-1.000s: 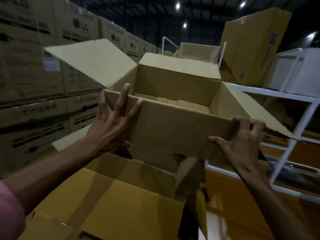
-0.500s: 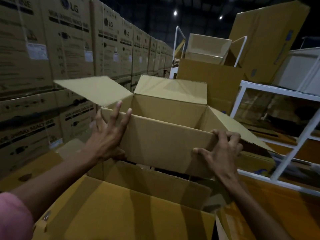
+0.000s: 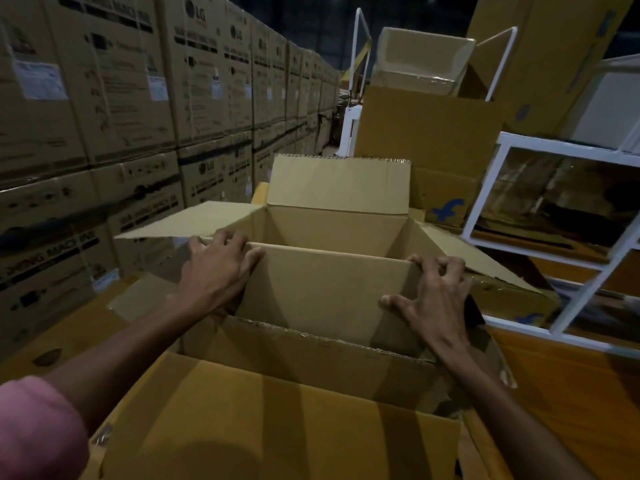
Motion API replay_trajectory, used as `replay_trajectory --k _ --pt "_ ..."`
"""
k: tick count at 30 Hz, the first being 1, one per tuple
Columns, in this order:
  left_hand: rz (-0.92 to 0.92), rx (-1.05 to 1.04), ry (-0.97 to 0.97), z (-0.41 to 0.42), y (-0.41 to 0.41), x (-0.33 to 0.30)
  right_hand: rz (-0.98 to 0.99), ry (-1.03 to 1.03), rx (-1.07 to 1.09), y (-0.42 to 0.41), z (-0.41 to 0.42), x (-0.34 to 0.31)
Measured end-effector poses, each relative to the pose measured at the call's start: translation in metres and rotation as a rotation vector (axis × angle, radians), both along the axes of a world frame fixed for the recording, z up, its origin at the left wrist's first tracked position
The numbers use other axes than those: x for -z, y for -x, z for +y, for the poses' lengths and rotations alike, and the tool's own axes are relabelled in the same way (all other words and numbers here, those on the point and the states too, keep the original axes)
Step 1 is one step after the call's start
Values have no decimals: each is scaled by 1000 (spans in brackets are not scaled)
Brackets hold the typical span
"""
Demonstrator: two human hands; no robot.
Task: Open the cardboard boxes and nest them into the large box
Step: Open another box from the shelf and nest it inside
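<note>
In the head view, low in the middle of the frame, an open cardboard box [image 3: 329,289] sits partly sunk in the mouth of the large box [image 3: 277,427], all four of its flaps standing or splayed outward. The left hand [image 3: 218,271] lies over the near-left corner of the smaller box, palm against the near wall, its fingers bent over the top edge and the fingertips resting on the rim beside the left flap. The right hand [image 3: 433,299] grips the near-right corner: its fingers are curled like a claw over the top edge, and the thumb is spread out flat on the near wall. A pink sleeve [image 3: 38,427] shows at the lower left corner.

To the left, a wall of stacked cartons [image 3: 121,98] runs back into the dim hall; several carry the "LG" mark, and a lower one shows "WASHING MACHINE" only in part. White paper labels on them are too blurred to read. Behind the smaller box, a brown carton [image 3: 433,150] bears a blue bird-like logo near its lower right. A white metal rack [image 3: 561,216] stands to the right.
</note>
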State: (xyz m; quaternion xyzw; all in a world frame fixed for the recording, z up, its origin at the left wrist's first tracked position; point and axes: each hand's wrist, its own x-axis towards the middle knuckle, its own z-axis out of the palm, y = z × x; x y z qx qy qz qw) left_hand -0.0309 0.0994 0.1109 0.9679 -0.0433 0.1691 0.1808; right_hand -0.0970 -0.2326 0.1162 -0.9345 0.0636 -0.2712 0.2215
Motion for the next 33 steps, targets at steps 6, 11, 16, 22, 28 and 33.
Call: replay_trajectory --k 6,11,16,22,28,33 --pt "4 -46 -132 5 -24 2 281 93 3 -2 -2 -11" --pt "178 -89 -228 -8 -25 6 485 132 21 -10 -14 -1" --pt "378 -143 -242 -9 -19 1 573 124 6 -11 -23 -7" --pt "452 -135 -426 -6 -8 9 722 144 -15 -2 -26 17" --pt "505 -119 -568 -21 5 9 852 312 -42 2 -28 20" --pt "529 48 -554 -34 5 -8 773 519 -39 6 -23 6"
